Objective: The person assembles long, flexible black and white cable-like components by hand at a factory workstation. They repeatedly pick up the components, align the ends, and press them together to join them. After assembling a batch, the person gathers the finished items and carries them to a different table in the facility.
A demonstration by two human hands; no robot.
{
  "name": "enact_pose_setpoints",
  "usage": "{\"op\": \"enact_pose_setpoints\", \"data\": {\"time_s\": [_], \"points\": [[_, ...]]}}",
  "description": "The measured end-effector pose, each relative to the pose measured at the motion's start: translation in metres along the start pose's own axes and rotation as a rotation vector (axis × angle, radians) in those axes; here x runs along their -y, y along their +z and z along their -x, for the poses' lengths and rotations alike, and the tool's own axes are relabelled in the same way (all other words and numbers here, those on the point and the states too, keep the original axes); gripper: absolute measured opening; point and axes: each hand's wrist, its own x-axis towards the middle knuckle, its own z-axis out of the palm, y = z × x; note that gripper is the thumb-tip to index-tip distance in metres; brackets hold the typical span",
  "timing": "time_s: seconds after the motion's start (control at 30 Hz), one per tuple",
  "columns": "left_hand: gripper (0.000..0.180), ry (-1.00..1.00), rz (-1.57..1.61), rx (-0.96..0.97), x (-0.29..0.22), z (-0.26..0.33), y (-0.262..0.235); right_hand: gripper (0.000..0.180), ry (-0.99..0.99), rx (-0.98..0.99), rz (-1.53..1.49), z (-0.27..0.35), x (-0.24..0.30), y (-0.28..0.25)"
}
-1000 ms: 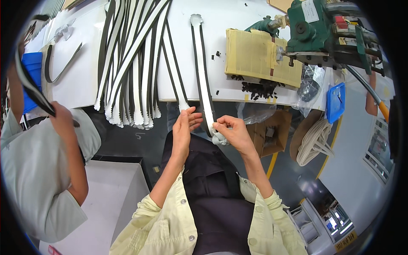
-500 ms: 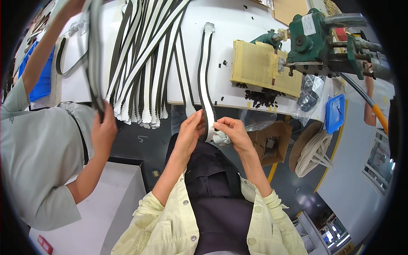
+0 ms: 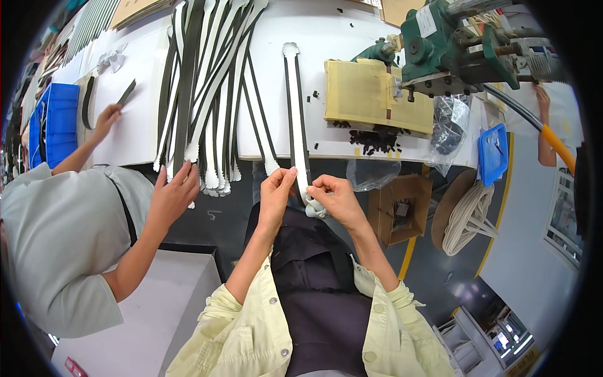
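Broadly, a white worktable (image 3: 352, 135) across the top, its near edge bending with the lens. Crowded at the right end by a green machine (image 3: 449, 44) with a tan block (image 3: 370, 94) in front and black scraps (image 3: 374, 139) scattered below it. Draped over the left half by a fan of black-and-white straps (image 3: 207, 94), ends hanging off the near edge. Attended at far left by a co-worker in a grey shirt (image 3: 59, 239), one hand (image 3: 171, 196) touching the hanging ends, the other (image 3: 107, 118) out on the tabletop near a blue crate (image 3: 53, 125). Further right on the floor, a brown cardboard box (image 3: 399, 207), a coil of pale cord (image 3: 468, 217) and a blue tray (image 3: 493, 154).

Centrally, one black-edged white strap (image 3: 296, 119) lying lengthwise away from the wearer, near end off the table edge. Left hand (image 3: 275, 196) closed in a pinch on that strap just below the edge, fingertips (image 3: 290, 173) pressed to it. Right hand (image 3: 336, 198) curled shut around the bunched white end of the strap, just beside the left.
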Motion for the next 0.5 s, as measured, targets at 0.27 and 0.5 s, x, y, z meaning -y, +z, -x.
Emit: {"op": "enact_pose_setpoints", "data": {"time_s": [0.27, 0.5], "points": [[0.025, 0.637, -0.705, 0.202, -0.033, 0.009, 0.003, 0.015, 0.017, 0.018, 0.101, 0.003, 0.005, 0.001], [0.021, 0.431, -2.145, 0.943, -0.106, 0.021, 0.052, 0.013, 0.082, -0.007, -0.068, 0.002, 0.0, 0.007]]}}
